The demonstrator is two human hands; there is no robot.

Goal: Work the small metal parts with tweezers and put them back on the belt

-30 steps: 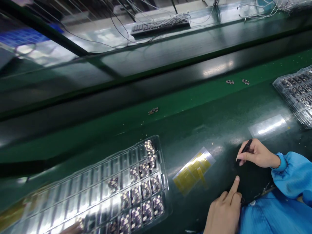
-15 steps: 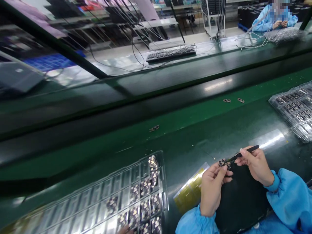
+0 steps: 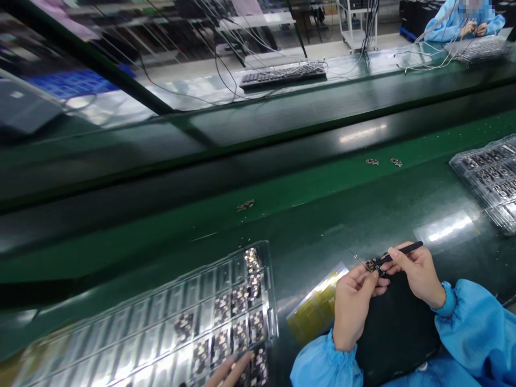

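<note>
Low on the right, my left hand (image 3: pixel 352 303) pinches a small circuit board (image 3: pixel 371 265) between thumb and fingers. My right hand (image 3: pixel 417 271) grips slim black tweezers (image 3: pixel 407 249), their lower end over the board; the tips are too small to make out. A thin wire-like piece (image 3: pixel 355 257) sticks out beyond the board's left side. Beside my left wrist lies a clear sheet with yellow film pieces (image 3: pixel 314 309). Left of it is a clear plastic tray (image 3: pixel 177 306), its right part filled with similar boards. A co-worker's hand (image 3: pixel 231 371) reaches into that tray.
Loose boards lie on the green strip: one (image 3: pixel 245 205) in the middle and two (image 3: pixel 384 162) farther right. Stacked filled trays (image 3: pixel 494 172) stand at the right edge, near a clear sheet (image 3: pixel 447 228). Behind a raised dark ledge (image 3: pixel 226 134), a person (image 3: pixel 463 24) in blue sits.
My right hand has come slightly left, bringing the tweezers farther over the board. The co-worker's fingers have come farther into the tray from below. The whole view has shifted a little.
</note>
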